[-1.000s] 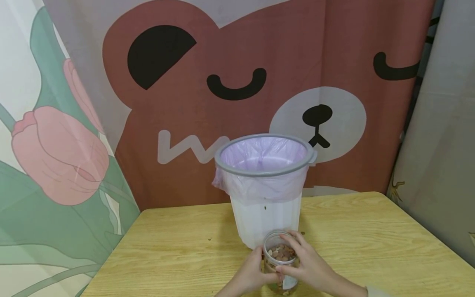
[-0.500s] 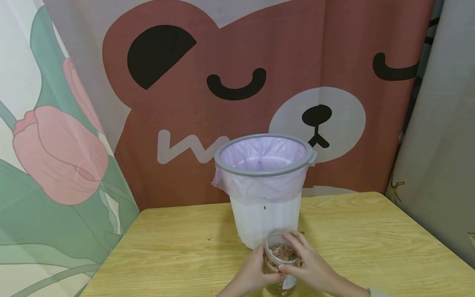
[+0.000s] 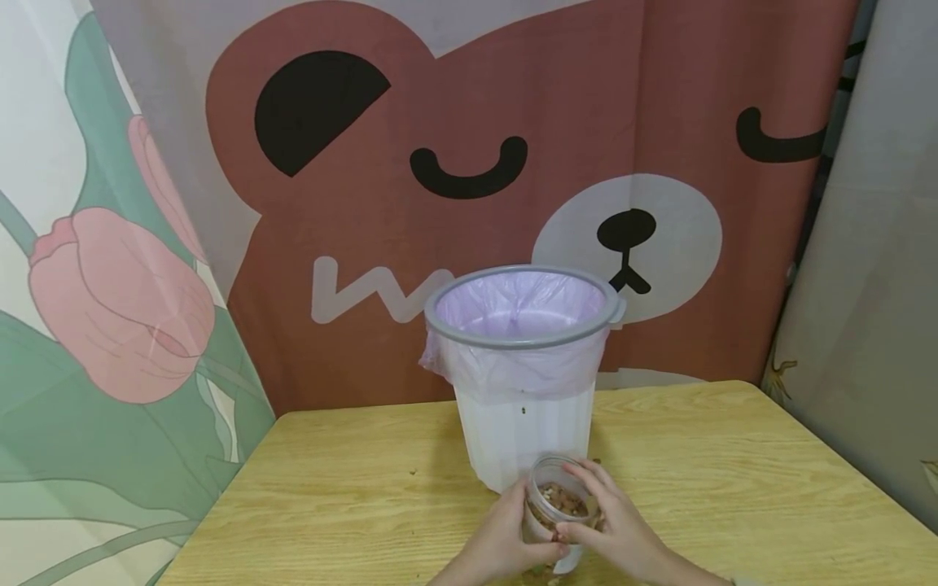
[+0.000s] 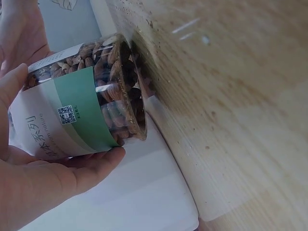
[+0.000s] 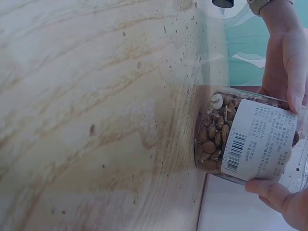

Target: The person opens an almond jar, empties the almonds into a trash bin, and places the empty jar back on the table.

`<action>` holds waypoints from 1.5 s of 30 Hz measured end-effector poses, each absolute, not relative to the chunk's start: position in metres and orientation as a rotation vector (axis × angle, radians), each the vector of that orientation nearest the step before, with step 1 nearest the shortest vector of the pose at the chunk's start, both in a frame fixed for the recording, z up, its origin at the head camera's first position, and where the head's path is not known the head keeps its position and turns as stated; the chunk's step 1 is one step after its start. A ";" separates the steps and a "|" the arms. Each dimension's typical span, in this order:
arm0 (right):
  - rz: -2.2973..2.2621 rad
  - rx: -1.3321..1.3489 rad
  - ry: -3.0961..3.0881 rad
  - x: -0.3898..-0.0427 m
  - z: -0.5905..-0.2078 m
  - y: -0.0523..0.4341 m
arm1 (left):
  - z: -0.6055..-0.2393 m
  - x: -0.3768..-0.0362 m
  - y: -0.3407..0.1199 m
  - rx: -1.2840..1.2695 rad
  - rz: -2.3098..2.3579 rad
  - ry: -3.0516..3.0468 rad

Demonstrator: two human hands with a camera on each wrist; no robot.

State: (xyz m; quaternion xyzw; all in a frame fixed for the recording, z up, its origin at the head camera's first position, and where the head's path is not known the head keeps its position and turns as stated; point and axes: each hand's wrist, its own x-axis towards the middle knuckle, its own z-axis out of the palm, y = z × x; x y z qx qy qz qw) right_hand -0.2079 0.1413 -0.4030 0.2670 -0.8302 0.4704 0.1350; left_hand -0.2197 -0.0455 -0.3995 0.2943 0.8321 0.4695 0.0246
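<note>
Both hands hold a clear, lidless jar of almonds (image 4: 108, 113) low over the table. My left hand (image 3: 498, 537) grips its left side, with the thumb on the near face; my right hand (image 3: 623, 533) grips the right side, its fingertips by the rim. Looking in through the open mouth, I see the almonds (image 3: 563, 498) well below the rim. A green and white label (image 4: 77, 113) wraps one side, and a white barcode label (image 5: 260, 139) covers another. The jar's bottom is close to the tabletop, just in front of a white bin (image 3: 523, 439).
A pale purple bag (image 3: 513, 370) lines the bin and folds over under its grey rim (image 3: 513, 342). Small brown crumbs (image 5: 92, 130) lie scattered on the wood-grain table (image 3: 330, 488). Behind the table hangs a curtain with a bear face (image 3: 469, 236).
The jar and both hands have shifted slightly right. The almonds now show lower inside the mouth, and the jar's near side shows less. The bin has stayed in place.
</note>
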 end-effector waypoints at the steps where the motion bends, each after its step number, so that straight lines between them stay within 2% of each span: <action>1: 1.377 0.779 -2.401 -0.208 -0.403 0.141 | -0.400 -0.220 -0.045 0.925 1.450 2.581; 9: 1.440 0.800 -2.371 -0.207 -0.407 0.144 | -0.399 -0.218 -0.043 0.954 1.415 2.604; 27: 1.443 0.889 -2.317 -0.204 -0.408 0.142 | -0.398 -0.216 -0.037 0.728 1.359 2.768; 32: 1.518 0.923 -2.304 -0.205 -0.409 0.142 | -0.399 -0.216 -0.038 0.749 1.368 2.776; 39: 1.368 0.933 -2.375 -0.208 -0.407 0.144 | -0.408 -0.223 -0.042 1.005 1.511 2.652; 45: 1.316 0.967 -2.414 -0.209 -0.401 0.143 | -0.409 -0.223 -0.045 0.967 1.553 2.607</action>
